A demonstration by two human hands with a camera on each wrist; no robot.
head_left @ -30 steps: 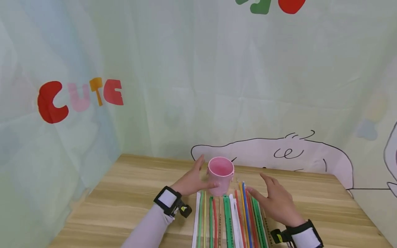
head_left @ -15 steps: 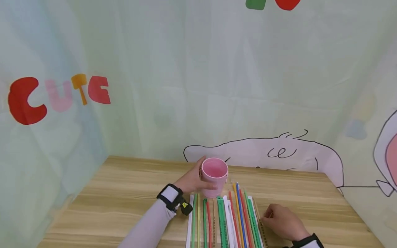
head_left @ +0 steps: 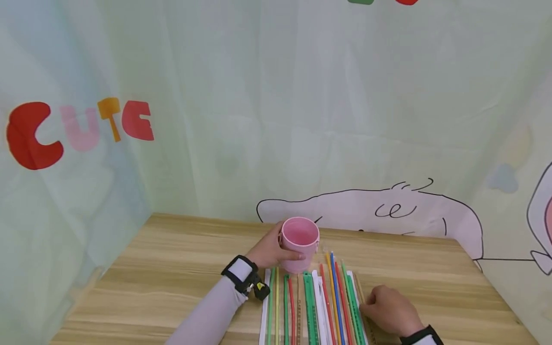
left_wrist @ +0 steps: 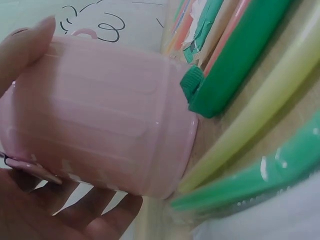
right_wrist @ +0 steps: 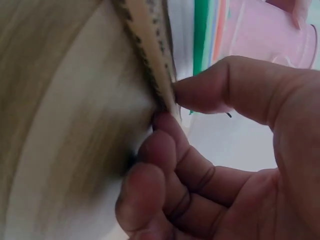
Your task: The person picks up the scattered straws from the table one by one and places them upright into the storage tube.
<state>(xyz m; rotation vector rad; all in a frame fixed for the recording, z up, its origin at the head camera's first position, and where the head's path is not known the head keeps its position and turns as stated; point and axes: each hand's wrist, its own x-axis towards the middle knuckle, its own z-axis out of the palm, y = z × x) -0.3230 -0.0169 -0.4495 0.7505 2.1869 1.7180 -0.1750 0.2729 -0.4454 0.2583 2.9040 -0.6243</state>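
Observation:
A small pink bucket (head_left: 299, 242) stands at the far end of a row of straws, with little loops on its sides. My left hand (head_left: 268, 249) grips it from the left, thumb on the near side; the left wrist view shows fingers curled round the bucket wall (left_wrist: 110, 115). At the row's right end my right hand (head_left: 391, 311) pinches a brown straw with dark printing (right_wrist: 150, 45) between thumb and fingertips. Beside it lie green-wrapped straws (head_left: 354, 306), a blue straw (head_left: 336, 292) and a white-wrapped straw (head_left: 264, 311) on the far left.
The straws lie side by side on a wood-grain table (head_left: 181, 268), their near ends cut off by the frame. Behind the table hangs a pale green cloth backdrop (head_left: 280, 120) with coloured letters and cartoon drawings.
My left hand has closed its hold on the bucket's left side. My right hand has moved from above the straws to the row's right end, and its fingers now pinch the brown straw.

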